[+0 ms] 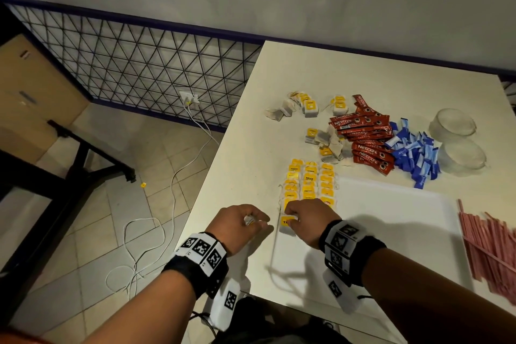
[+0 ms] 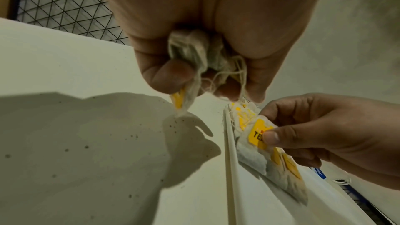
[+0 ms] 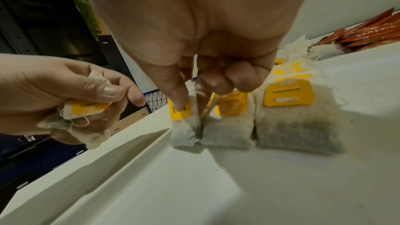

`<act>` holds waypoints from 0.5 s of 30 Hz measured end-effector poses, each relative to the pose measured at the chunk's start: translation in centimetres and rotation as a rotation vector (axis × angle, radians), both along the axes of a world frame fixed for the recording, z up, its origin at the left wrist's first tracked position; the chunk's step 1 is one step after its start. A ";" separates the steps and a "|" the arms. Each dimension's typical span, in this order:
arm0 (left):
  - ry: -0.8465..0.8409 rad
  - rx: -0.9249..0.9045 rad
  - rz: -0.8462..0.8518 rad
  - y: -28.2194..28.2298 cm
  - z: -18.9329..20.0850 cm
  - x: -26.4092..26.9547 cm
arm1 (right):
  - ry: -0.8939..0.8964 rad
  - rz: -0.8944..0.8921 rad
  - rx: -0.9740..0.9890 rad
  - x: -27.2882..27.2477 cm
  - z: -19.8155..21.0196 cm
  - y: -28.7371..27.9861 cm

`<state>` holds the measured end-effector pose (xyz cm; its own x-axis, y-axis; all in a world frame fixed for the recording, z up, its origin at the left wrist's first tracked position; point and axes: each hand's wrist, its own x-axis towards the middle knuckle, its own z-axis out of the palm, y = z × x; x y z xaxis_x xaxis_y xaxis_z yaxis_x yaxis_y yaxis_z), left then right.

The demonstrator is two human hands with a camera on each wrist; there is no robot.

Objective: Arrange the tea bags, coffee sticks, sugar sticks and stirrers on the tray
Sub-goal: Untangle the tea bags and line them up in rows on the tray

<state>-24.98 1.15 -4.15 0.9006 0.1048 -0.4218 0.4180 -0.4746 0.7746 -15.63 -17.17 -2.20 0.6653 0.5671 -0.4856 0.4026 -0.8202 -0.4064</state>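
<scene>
A white tray (image 1: 391, 232) lies on the table, and rows of yellow-tagged tea bags (image 1: 310, 184) fill its far left corner. My right hand (image 1: 293, 219) pinches one tea bag (image 1: 287, 225) by its yellow tag at the near end of the left row. From the right wrist, thumb and forefinger (image 3: 179, 98) hold this bag (image 3: 184, 133) upright on the tray floor, beside two lying bags. My left hand (image 1: 255, 222) hovers just left of the tray and grips a bunch of tea bags (image 2: 194, 54) with loose strings, also visible as crumpled tea bags (image 3: 86, 126).
Loose tea bags (image 1: 304, 106) lie further back. Beyond the tray are red coffee sticks (image 1: 365, 134), blue sugar sticks (image 1: 416, 153) and two clear bowls (image 1: 452, 123). Pink stirrers (image 1: 491, 248) lie right of the tray. The table's left edge (image 1: 212, 176) drops to a tiled floor with cables.
</scene>
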 end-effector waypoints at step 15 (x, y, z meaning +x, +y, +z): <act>-0.025 0.133 -0.055 -1.2 0.2 0.2 | -0.125 -0.115 -0.016 0.5 -0.6 -0.4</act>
